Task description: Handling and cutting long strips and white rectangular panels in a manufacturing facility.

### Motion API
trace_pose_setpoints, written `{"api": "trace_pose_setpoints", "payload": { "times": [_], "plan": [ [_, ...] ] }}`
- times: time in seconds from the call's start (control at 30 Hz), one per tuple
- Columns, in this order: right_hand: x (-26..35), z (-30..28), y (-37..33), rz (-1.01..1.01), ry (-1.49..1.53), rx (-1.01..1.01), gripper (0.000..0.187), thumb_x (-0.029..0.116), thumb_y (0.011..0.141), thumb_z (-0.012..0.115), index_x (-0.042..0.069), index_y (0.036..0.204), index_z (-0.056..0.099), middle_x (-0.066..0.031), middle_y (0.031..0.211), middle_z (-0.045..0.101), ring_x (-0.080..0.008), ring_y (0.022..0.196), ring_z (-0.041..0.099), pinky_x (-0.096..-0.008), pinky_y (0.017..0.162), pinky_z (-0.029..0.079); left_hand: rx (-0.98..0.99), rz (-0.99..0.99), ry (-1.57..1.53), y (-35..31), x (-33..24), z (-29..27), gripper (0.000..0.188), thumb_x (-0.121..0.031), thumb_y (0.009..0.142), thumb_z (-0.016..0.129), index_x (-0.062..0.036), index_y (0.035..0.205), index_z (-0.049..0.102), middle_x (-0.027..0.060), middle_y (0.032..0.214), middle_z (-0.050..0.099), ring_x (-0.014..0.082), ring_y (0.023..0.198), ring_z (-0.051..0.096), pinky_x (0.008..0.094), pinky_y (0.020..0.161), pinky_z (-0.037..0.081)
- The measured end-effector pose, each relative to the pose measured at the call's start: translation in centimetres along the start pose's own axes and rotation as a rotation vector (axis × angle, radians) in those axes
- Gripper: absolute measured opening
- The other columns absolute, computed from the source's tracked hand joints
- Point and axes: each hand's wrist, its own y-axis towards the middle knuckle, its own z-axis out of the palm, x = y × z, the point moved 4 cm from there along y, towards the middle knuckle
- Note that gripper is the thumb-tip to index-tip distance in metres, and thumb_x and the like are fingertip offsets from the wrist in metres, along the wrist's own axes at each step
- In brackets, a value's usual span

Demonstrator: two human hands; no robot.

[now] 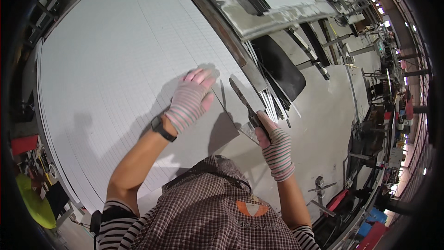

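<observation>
A large white sheet (115, 60) marked with fine parallel lines spreads across the work surface before me. My left hand (190, 98), in a striped fingerless glove, lies on it near its right edge with fingers stretched out. Past that edge, my right hand (274, 141), gloved alike, grips a knife (253, 116) by its dark handle. The knife's narrow, stained blade points up and away to the left, and its tip is close to the sheet's edge. Shadows of my hands and the knife fall on the sheet.
A metal-edged bench (277, 25) stands at the far right. Beside it hang thin white strips (273, 104) and a black rounded panel (282, 67). Metal bars lie on the grey floor (319, 125). At the lower left is a lime-green object (34, 201).
</observation>
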Motion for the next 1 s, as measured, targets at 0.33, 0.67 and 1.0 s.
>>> {"api": "trace_pose_setpoints", "payload": {
  "times": [0.33,0.67,1.0],
  "plan": [
    [2.0,-1.6,2.9,-0.189,-0.350,0.147,0.050,0.001,0.085,0.068,0.018,0.132,0.063,-0.0091,0.077,0.061,-0.0243,0.059,0.059,-0.0361,0.052,0.047,0.058,0.046,0.196,2.7,2.7,1.6,0.036,-0.013,0.085,0.064,-0.0099,0.120,0.065,0.0137,0.142,0.053,0.0333,0.134,0.045,0.0451,0.114,0.033],
    [5.5,-1.8,1.6,-0.234,-0.762,0.300,0.044,0.011,0.090,0.065,0.013,0.133,0.059,-0.0099,0.076,0.061,-0.0268,0.053,0.059,-0.0382,0.048,0.046,0.192,-0.261,0.132,3.8,2.9,2.1,0.035,-0.019,0.096,0.057,-0.0077,0.129,0.060,0.0129,0.122,0.062,0.0264,0.112,0.055,0.0340,0.098,0.046],
    [5.8,2.9,7.2,-0.278,-0.799,0.411,0.049,0.008,0.087,0.062,0.004,0.135,0.052,-0.0085,0.072,0.059,-0.0260,0.053,0.059,-0.0378,0.046,0.047,0.307,-0.657,-0.199,6.1,5.9,3.0,0.026,-0.022,0.097,0.055,-0.0117,0.120,0.061,0.0098,0.095,0.064,0.0231,0.078,0.060,0.0332,0.073,0.052]
  ]
}}
